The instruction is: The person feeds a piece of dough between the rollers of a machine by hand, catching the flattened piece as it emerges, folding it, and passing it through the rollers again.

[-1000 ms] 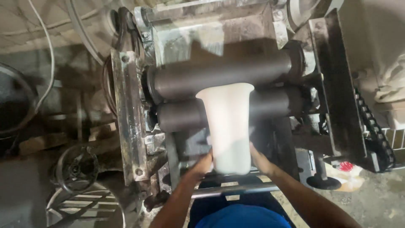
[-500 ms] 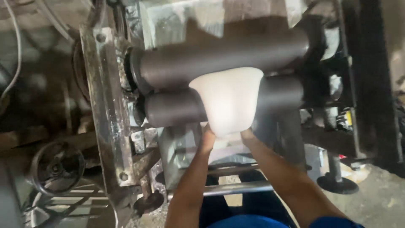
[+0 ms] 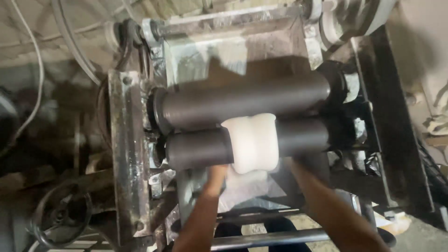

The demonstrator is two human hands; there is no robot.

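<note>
The left hand [image 3: 215, 173] is reaching up under the lower roller [image 3: 247, 143], its fingers blurred and tucked against the bottom edge of the white sheet of dough [image 3: 253, 143]; whether they are pinching it or only steadying it cannot be told. The right hand [image 3: 298, 169] is coming up on the other side, just below the roller's right half, and its fingers are too smeared by motion to say if they are closed or loose.

Between the two hands the white sheet is lying draped over the middle of the lower dark roller, its top edge sitting at the nip under the upper roller [image 3: 245, 101], its lower part hanging down toward a pale tray [image 3: 242, 189] below.

Both rollers are sitting in a worn metal frame [image 3: 122, 154], with a hand wheel [image 3: 58, 214] at the lower left and a steel bar [image 3: 266, 239] across the front.

As a judgement, the sheet seems part-way through a pass: some is hanging free in front, and the rest is out of sight.
</note>
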